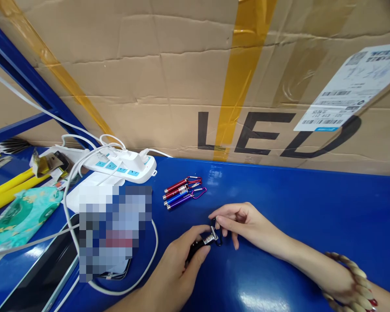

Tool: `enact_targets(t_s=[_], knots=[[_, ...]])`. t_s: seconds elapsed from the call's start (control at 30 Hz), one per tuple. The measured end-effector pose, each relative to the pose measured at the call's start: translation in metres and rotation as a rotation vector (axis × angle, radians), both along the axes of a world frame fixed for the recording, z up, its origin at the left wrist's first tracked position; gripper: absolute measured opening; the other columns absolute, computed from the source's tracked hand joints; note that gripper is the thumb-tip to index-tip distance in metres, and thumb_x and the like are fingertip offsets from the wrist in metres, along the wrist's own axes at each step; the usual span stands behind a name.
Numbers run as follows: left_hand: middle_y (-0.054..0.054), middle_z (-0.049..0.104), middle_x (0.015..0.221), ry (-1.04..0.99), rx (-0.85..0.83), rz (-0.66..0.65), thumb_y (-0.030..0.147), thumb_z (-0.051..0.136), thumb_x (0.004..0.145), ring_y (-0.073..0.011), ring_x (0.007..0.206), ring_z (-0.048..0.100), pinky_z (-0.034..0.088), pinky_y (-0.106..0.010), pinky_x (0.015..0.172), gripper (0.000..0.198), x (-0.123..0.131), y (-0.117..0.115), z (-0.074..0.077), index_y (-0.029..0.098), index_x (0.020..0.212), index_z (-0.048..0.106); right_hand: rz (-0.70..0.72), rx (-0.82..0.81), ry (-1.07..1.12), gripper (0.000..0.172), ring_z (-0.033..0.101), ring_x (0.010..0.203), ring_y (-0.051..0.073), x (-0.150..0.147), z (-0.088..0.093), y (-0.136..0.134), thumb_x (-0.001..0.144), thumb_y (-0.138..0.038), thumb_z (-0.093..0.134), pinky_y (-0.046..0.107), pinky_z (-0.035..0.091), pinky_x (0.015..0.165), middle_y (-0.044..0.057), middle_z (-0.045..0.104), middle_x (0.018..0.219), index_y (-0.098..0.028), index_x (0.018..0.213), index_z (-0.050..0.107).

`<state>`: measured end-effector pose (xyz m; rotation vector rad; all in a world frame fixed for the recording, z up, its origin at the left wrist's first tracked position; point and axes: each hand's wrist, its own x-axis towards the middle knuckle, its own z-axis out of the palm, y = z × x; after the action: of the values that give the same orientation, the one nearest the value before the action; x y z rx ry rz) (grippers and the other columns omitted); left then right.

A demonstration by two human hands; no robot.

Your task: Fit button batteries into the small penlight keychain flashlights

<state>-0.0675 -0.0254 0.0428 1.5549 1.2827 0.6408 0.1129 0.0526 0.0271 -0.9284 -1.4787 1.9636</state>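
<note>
My left hand (182, 264) is wrapped round a small black cylinder (198, 248) with a silver label and a metal end. A black carabiner clip (219, 238) hangs from that end, and the fingertips of my right hand (238, 221) pinch its upper part. Beyond my hands, several slim metal tubes with clips lie side by side on the blue table (266, 186): red ones (176, 186), a blue one (177, 198) and a purple one (181, 202). My right wrist wears a beaded bracelet.
Behind the table stands a large cardboard box (169, 86). On the left are a white power strip (143, 171) with cables, a pixelated area over a phone-like object, a green packet (29, 212), yellow tubes (13, 190) and a dark flat panel (42, 268).
</note>
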Motion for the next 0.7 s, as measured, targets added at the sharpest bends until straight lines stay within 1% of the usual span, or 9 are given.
enact_targets(t_s=[0.07, 0.17, 0.27, 0.33, 0.4, 0.47, 0.53, 0.63, 0.7], knots=[[-0.003, 0.063, 0.094, -0.028, 0.020, 0.000, 0.026, 0.038, 0.092, -0.0179, 0.086, 0.058, 0.043, -0.027, 0.078, 0.027, 0.000, -0.001, -0.002, 0.022, 0.115, 0.051, 0.016, 0.010, -0.018, 0.036, 0.053, 0.058, 0.008, 0.000, 0.000, -0.001, 0.074, -0.044, 0.069, 0.014, 0.049, 0.040, 0.002, 0.061, 0.069, -0.013, 0.092, 0.070], [-0.003, 0.062, 0.092, -0.015, 0.024, -0.005, 0.026, 0.038, 0.092, -0.0176, 0.085, 0.057, 0.043, -0.027, 0.076, 0.027, 0.000, -0.002, -0.002, 0.021, 0.117, 0.047, 0.037, 0.041, -0.056, 0.035, 0.053, 0.055, 0.007, -0.001, 0.000, -0.003, 0.075, -0.044, 0.067, 0.015, 0.049, 0.040, 0.001, 0.059, 0.066, -0.012, 0.090, 0.069], [0.000, 0.058, 0.080, 0.009, -0.027, 0.011, 0.029, 0.038, 0.092, -0.0150, 0.070, 0.053, 0.040, -0.024, 0.063, 0.023, 0.001, -0.002, 0.001, 0.021, 0.110, 0.049, 0.046, 0.071, -0.097, 0.033, 0.054, 0.053, 0.008, -0.003, 0.000, -0.006, 0.076, -0.043, 0.066, 0.016, 0.048, 0.042, -0.001, 0.058, 0.064, -0.013, 0.090, 0.068], [0.002, 0.054, 0.071, 0.012, -0.066, 0.022, 0.032, 0.040, 0.092, -0.0129, 0.060, 0.047, 0.034, -0.022, 0.053, 0.020, 0.002, -0.001, 0.003, 0.020, 0.101, 0.052, 0.057, 0.100, -0.142, 0.031, 0.052, 0.050, 0.007, -0.006, 0.000, -0.008, 0.076, -0.041, 0.066, 0.017, 0.047, 0.042, -0.002, 0.057, 0.062, -0.014, 0.091, 0.067], [0.004, 0.050, 0.064, 0.022, -0.101, 0.013, 0.034, 0.042, 0.091, -0.0117, 0.055, 0.042, 0.029, -0.022, 0.049, 0.019, 0.003, 0.001, 0.006, 0.019, 0.094, 0.053, 0.064, 0.145, -0.188, 0.027, 0.049, 0.047, 0.006, -0.008, 0.000, -0.011, 0.076, -0.038, 0.066, 0.016, 0.043, 0.041, -0.003, 0.056, 0.060, -0.015, 0.091, 0.067], [0.004, 0.049, 0.061, 0.041, -0.110, -0.003, 0.035, 0.042, 0.090, -0.0110, 0.053, 0.040, 0.027, -0.022, 0.049, 0.020, 0.003, 0.002, 0.006, 0.018, 0.089, 0.054, 0.057, 0.210, -0.218, 0.024, 0.049, 0.048, 0.006, -0.009, 0.001, -0.014, 0.078, -0.036, 0.066, 0.016, 0.040, 0.042, -0.003, 0.057, 0.060, -0.016, 0.092, 0.068], [0.005, 0.048, 0.060, 0.059, -0.102, 0.008, 0.035, 0.039, 0.092, -0.0102, 0.050, 0.037, 0.025, -0.023, 0.048, 0.023, 0.003, 0.002, 0.006, 0.019, 0.085, 0.052, 0.048, 0.283, -0.241, 0.024, 0.051, 0.050, 0.007, -0.010, 0.002, -0.017, 0.082, -0.036, 0.061, 0.017, 0.040, 0.045, -0.002, 0.061, 0.063, -0.018, 0.096, 0.068], [0.006, 0.044, 0.058, 0.041, -0.081, 0.085, 0.034, 0.033, 0.093, -0.0095, 0.048, 0.034, 0.024, -0.022, 0.046, 0.024, 0.004, 0.001, 0.004, 0.019, 0.082, 0.049, 0.048, 0.401, -0.295, 0.031, 0.053, 0.053, 0.008, -0.010, 0.002, -0.023, 0.086, -0.040, 0.055, 0.018, 0.041, 0.047, 0.000, 0.065, 0.069, -0.019, 0.105, 0.067], [0.006, 0.043, 0.058, 0.021, -0.068, 0.136, 0.035, 0.034, 0.092, -0.0100, 0.050, 0.036, 0.025, -0.022, 0.046, 0.023, 0.004, 0.001, 0.002, 0.019, 0.083, 0.049, 0.061, 0.560, -0.324, 0.037, 0.055, 0.056, 0.010, -0.009, 0.000, -0.027, 0.083, -0.042, 0.059, 0.020, 0.044, 0.049, 0.001, 0.066, 0.074, -0.020, 0.112, 0.065]])
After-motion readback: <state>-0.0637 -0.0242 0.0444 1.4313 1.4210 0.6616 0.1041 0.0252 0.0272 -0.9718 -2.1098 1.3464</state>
